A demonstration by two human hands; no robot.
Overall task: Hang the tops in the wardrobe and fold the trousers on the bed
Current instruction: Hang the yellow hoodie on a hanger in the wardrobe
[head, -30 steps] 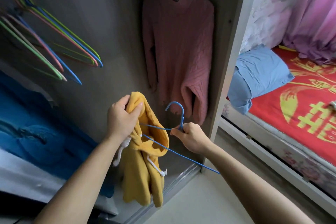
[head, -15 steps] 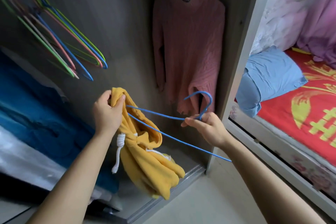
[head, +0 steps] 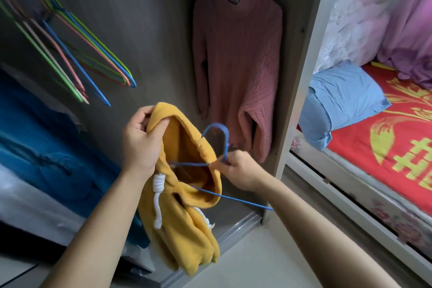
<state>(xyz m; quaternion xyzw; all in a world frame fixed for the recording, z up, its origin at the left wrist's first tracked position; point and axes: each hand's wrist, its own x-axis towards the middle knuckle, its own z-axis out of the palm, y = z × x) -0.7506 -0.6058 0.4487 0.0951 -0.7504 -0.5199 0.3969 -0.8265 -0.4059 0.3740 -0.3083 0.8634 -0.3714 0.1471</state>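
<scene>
A yellow hoodie [head: 187,224] with white drawstrings hangs in front of the open wardrobe [head: 140,30]. My left hand [head: 142,142] grips the top of its hood. My right hand [head: 240,170] pinches the neck of a blue wire hanger [head: 216,138] just under its hook. One arm of the hanger runs into the hoodie's neck opening; the other sticks out lower right. A pink knitted sweater [head: 238,63] hangs on a green hanger at the wardrobe's right end.
Several empty coloured hangers [head: 77,54] hang at the upper left. Blue folded bedding [head: 46,147] fills the wardrobe's lower left. The bed [head: 385,159], with a red cover, blue pillow [head: 339,98] and purple cloth [head: 411,63], lies to the right past the wardrobe's side panel [head: 301,72].
My right hand moved left toward the hoodie, pushing the hanger's arm further into the neck opening. The hood opening has spread wider.
</scene>
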